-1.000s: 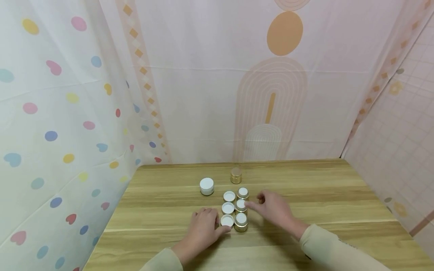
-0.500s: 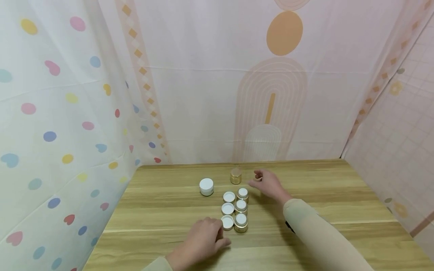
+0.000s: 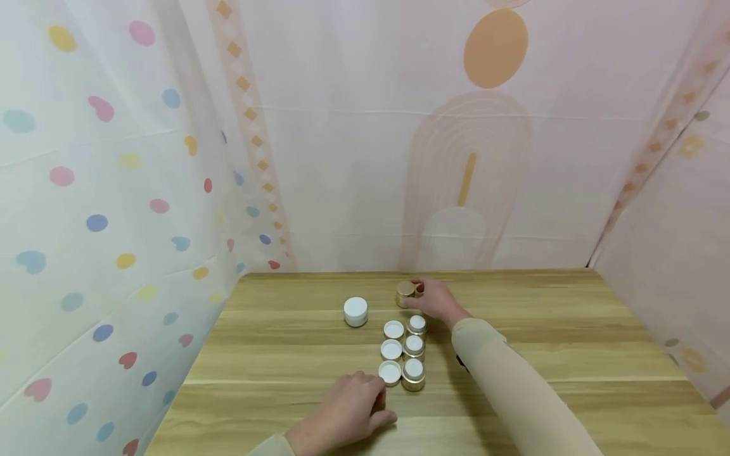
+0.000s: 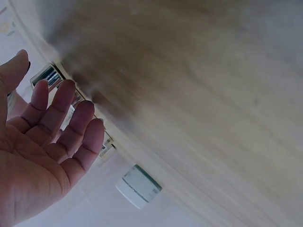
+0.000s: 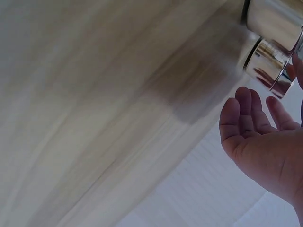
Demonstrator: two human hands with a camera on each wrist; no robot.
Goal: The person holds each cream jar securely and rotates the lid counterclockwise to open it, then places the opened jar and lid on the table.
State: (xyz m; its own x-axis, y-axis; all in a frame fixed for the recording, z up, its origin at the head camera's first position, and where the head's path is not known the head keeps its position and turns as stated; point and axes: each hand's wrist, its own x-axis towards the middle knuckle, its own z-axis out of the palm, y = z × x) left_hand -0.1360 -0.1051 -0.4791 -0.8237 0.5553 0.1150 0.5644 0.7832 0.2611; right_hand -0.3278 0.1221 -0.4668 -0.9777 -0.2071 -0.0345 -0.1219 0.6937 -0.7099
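At the back of the wooden table, my right hand [image 3: 436, 299] reaches round the right side of a lidded gold jar [image 3: 405, 292], thumb at its front and fingers behind. The right wrist view shows the shiny gold jar [image 5: 269, 66] just above relaxed fingertips [image 5: 230, 106]. My left hand [image 3: 349, 408] rests low over the table, fingers loosely bent and holding nothing, close to the nearest upturned lid [image 3: 390, 373]. Two more upturned lids stand behind that one in a column. Alongside are three gold jars [image 3: 413, 375] without lids, their white inner discs showing.
A white lidded jar [image 3: 356, 311] stands left of the gold jar. Patterned curtains [image 3: 342, 158] hang behind the table [image 3: 274, 354] and along both sides. My right forearm [image 3: 513, 386] crosses the table's right half.
My right hand has moved from the middle lidless jar back to the lidded gold jar. The left hand has drawn slightly away from the nearest lid, towards me.
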